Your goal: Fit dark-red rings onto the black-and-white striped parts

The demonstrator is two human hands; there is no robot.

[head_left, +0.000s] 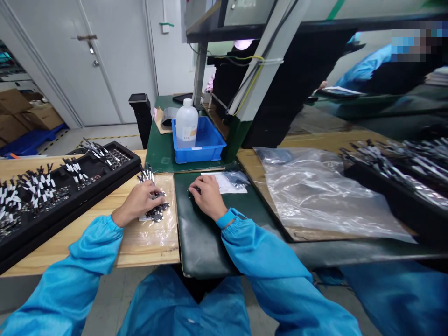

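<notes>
My left hand (139, 201) is closed around a bunch of small circuit boards (157, 213). Their black and white leads (145, 174) stick out beyond its fingers. Beneath the bunch, a clear plastic sheet (164, 239) covers part of the wooden board. Over the dark green mat (201, 247), my right hand (209, 197) has its fingers pinched together near the surface. Something dark shows at those fingertips, too small to name. A white paper (227, 187) with a small silvery bag (237, 178) on it lies just beyond the right hand.
Black trays (66, 205) of similar boards stand at left, and another tray (388, 200) at right. A white bottle (186, 122) stands in a blue bin (214, 150). A large clear plastic bag (325, 200) lies right of a shelf post (241, 121). Another person (367, 70) sits beyond.
</notes>
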